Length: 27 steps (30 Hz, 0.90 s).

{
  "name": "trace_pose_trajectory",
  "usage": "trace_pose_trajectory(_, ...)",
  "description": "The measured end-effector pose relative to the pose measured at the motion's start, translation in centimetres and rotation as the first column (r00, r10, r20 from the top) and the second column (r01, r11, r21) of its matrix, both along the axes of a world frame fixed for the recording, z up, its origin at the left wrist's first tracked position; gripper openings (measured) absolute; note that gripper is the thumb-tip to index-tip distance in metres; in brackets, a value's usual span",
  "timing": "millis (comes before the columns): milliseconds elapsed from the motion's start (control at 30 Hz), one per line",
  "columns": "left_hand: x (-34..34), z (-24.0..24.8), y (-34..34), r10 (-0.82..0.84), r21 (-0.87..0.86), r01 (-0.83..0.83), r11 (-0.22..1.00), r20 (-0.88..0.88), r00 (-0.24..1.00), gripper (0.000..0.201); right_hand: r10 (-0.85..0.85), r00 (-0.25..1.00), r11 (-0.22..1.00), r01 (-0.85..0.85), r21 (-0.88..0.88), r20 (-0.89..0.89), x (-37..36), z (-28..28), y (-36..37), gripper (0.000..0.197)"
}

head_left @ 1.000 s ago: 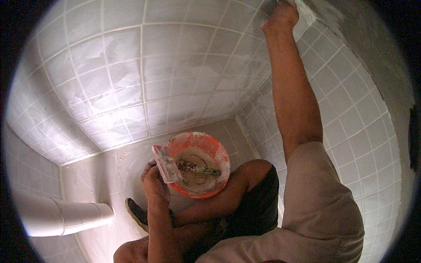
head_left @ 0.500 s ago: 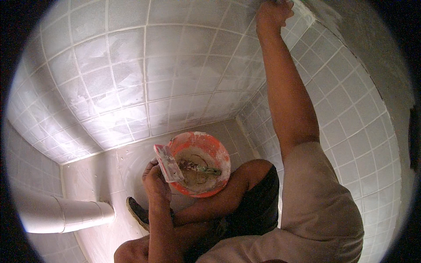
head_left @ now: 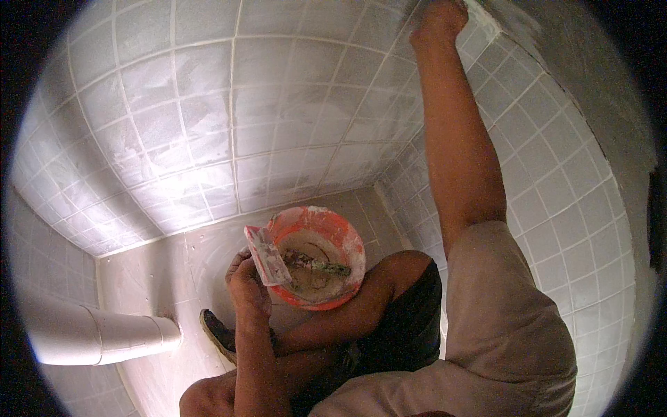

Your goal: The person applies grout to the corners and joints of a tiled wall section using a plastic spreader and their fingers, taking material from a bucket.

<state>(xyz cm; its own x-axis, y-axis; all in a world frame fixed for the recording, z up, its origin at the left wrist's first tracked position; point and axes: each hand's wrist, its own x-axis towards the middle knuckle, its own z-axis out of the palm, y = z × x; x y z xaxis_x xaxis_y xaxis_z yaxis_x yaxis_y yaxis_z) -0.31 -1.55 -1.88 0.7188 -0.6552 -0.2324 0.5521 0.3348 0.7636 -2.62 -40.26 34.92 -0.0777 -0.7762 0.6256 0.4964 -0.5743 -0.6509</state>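
In the head view, your left hand (head_left: 248, 286) grasps a smeared flat tool (head_left: 267, 257) by the left rim of the orange bucket (head_left: 353, 233), which contains beige paste (head_left: 316, 283) and a mottled implement (head_left: 321, 265). Your right hand (head_left: 442, 21) is raised beside the tiled wall (head_left: 278, 125); you cannot tell its grip.

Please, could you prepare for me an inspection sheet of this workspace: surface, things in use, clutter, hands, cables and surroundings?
Surface: pale floor with small dark marks.
Things in use: orange bucket with greyish paste inside; a crusted tool lies in it.
Clutter: nothing seen.
Left hand: holds a flat pale tool with a red edge, near the bucket's left rim.
Right hand: raised near the wall; its grip cannot be told.
Cables: nothing seen.
Surroundings: tiled wall with whitish smears; white pipe at left.
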Motion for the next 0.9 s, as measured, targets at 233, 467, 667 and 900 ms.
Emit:
trace_pose_trajectory(233,0.0,0.6,0.0,0.004,0.05,-0.005,0.999,0.035,0.999,0.028,-0.683,0.73,0.515,0.469,-0.718,-0.013,-0.5,-1.7,-5.4,0.039)
trace_pose_trajectory(467,-0.5,0.9,-1.4,-0.037,0.068,0.036,0.997,0.024,0.999,0.029,-0.969,0.237,0.193,0.9,-0.391,0.068,-1.9,2.5,-8.5,0.037)
trace_pose_trajectory(667,-0.8,0.5,-1.4,-0.032,0.006,0.032,0.999,-0.043,0.999,0.029,0.109,0.987,0.991,-0.1,-0.084,0.118,-5.4,2.7,-9.6,0.024)
trace_pose_trajectory(900,-0.3,1.2,-0.7,0.0,0.017,0.0,1.0,0.021,1.0,0.027,-0.149,0.988,0.949,0.15,-0.278,0.025,-2.1,-1.9,-5.4,0.026)
